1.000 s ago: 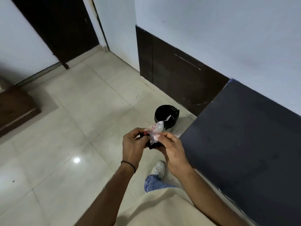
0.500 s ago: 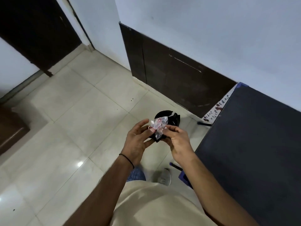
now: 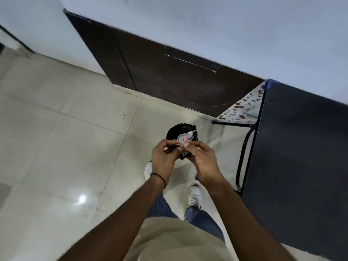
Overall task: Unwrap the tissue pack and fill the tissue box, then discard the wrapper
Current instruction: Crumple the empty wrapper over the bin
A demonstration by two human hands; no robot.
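A crumpled clear plastic wrapper [image 3: 185, 138] with red print is pinched between both hands, straight above a black-lined bin [image 3: 174, 131] on the floor. My left hand [image 3: 163, 159] grips its left side with fingers curled. The right side is held by my right hand [image 3: 204, 162] at the fingertips. Both hands cover the near half of the bin. No tissue box or tissues are in view.
A dark table [image 3: 301, 157] with a black metal leg [image 3: 244, 151] stands close on the right, a floral cloth [image 3: 243, 110] behind it. A dark wooden wall panel [image 3: 169, 72] runs behind the bin. My feet in white shoes [image 3: 194, 194] stand on pale floor tiles [image 3: 66, 138].
I have walked closer to the bin; it now lies directly under my hands. The view tilted further down. Both hands kept hold of the wrapper and squeezed it smaller.
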